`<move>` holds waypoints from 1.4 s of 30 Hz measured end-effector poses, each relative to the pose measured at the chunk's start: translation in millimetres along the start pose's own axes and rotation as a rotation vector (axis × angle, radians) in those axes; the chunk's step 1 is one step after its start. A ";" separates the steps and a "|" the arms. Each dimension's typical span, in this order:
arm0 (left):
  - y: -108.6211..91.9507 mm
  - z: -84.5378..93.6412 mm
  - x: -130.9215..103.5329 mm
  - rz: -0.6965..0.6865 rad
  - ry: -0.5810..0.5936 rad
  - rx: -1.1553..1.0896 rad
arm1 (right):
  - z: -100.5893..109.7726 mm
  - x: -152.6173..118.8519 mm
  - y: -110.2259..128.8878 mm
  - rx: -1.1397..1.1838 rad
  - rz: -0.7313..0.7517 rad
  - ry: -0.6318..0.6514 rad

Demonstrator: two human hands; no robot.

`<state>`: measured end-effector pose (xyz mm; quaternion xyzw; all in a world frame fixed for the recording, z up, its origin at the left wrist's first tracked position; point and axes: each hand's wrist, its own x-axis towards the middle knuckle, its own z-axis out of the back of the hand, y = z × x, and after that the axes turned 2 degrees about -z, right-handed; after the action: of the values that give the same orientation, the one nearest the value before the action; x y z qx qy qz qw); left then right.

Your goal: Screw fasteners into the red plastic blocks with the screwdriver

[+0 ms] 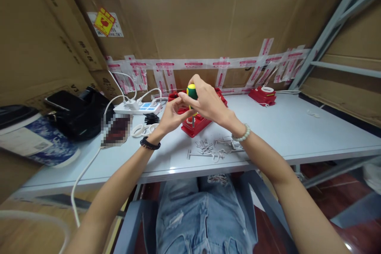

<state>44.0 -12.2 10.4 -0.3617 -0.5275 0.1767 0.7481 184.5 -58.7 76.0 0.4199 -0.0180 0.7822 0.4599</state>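
Note:
My right hand (206, 101) is wrapped round the green and yellow handle of a screwdriver (192, 91), which stands upright. Its metal shaft points down at a red plastic part (198, 126) on the table. My left hand (173, 115) is beside the shaft, with its fingers pressed together near the screwdriver; what they pinch, if anything, is hidden. More red parts are partly covered behind my hands. Loose silver screws (204, 146) and a T-shaped metal rod (199, 154) lie in front of the red part.
White rings (144, 130) and a power strip (143, 108) with cables are at the left. A black bag (83, 117) and a large cup (38, 139) stand further left. Another red piece (262, 96) with a white ring sits at the back right.

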 end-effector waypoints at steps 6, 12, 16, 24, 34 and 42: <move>0.1 -0.5 0.1 0.032 0.026 -0.019 | -1.7 -1.8 0.4 0.145 0.053 0.050; -3.6 5.0 -3.0 0.074 0.104 -0.004 | -4.0 -1.3 0.1 0.128 0.095 -0.007; 3.9 -2.3 0.6 0.012 -0.085 0.030 | -5.3 -1.9 0.4 0.137 0.085 0.001; -1.0 11.4 -4.1 0.036 0.133 -0.007 | -8.2 -1.3 -1.7 0.137 0.107 -0.020; 1.5 5.2 -3.9 -0.006 0.090 -0.075 | -9.6 -0.6 -5.1 0.165 0.121 -0.031; 11.2 -0.1 -1.4 -0.061 -0.112 -0.017 | -11.7 -1.4 -4.8 0.155 0.121 -0.035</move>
<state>44.9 -5.5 1.4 -0.3412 -0.5809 0.1693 0.7194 180.9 -52.1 65.7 0.4660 0.0094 0.8001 0.3775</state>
